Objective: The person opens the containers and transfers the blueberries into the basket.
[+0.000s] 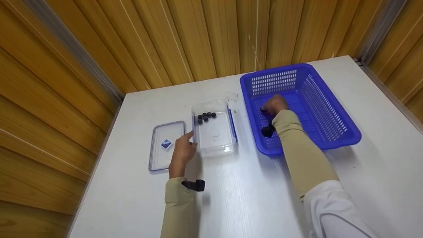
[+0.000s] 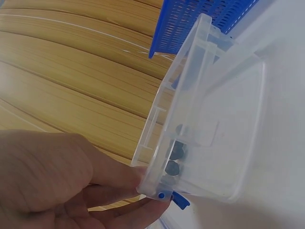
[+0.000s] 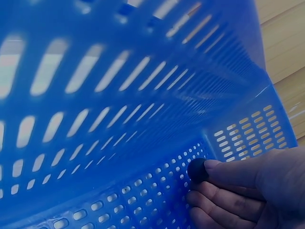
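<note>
My left hand (image 1: 183,148) is at the left side of a clear plastic box (image 1: 218,134), its thumb and fingers pinching the rim beside a blue latch (image 2: 180,200). Several small dark balls (image 1: 206,118) lie gathered toward the far left of the box floor. Inside a blue plastic basket (image 1: 340,145) on the right, my right hand (image 1: 277,103) pinches one black ball (image 3: 197,170) between thumb and fingertips. The right wrist view shows that ball close over the slotted basket floor, with the other fingers curled below it.
A clear rectangular lid (image 1: 162,160) with a blue and white label (image 1: 166,143) lies flat left of the box. All of it stands on a white table (image 1: 218,198), with wood-patterned panel walls (image 1: 205,39) behind and at the sides.
</note>
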Motion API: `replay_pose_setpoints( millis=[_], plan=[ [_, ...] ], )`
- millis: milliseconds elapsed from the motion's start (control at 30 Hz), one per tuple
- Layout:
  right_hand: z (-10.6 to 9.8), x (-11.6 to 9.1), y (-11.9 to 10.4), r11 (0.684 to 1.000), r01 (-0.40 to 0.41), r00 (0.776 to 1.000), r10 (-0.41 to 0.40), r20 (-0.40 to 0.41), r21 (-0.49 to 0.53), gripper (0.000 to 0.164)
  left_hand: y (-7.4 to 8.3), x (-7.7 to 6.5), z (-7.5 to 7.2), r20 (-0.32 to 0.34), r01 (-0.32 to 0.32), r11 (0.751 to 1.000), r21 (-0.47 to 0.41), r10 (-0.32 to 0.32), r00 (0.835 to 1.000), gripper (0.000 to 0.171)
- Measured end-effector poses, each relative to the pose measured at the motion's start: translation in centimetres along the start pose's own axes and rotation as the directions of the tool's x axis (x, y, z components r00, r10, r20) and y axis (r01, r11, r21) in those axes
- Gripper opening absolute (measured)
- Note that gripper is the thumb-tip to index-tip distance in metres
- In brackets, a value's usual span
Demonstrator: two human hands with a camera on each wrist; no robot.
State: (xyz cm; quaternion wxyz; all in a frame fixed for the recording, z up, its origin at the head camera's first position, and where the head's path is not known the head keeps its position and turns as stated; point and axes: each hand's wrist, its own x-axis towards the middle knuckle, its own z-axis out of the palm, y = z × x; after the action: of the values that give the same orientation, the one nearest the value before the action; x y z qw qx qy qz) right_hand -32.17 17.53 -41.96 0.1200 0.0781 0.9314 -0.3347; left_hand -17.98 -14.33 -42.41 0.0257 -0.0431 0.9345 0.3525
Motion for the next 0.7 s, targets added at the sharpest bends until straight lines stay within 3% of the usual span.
replay_pose_setpoints(
  millis=[167, 533, 700],
  plan=[
    [0.0, 0.0, -0.1, 1.0, -0.006, 1.0, 0.006, -0.017, 0.011, 0.023, 0.0, 0.0, 0.0, 0.009, 0.014, 1.0, -0.023, -0.014, 1.0, 0.049],
    [0.1, 0.6, -0.2, 0.998, 0.018, 0.999, -0.019, -0.026, -0.065, 0.022, -0.1, -0.1, -0.1, 0.004, 0.002, 1.0, -0.02, -0.002, 1.0, 0.049],
    [-0.4, 0.4, -1.2, 0.991, 0.066, 0.996, -0.073, -0.053, -0.115, 0.021, -0.1, -0.1, 0.0, 0.001, 0.0, 1.0, -0.006, 0.0, 1.0, 0.049]
  ],
)
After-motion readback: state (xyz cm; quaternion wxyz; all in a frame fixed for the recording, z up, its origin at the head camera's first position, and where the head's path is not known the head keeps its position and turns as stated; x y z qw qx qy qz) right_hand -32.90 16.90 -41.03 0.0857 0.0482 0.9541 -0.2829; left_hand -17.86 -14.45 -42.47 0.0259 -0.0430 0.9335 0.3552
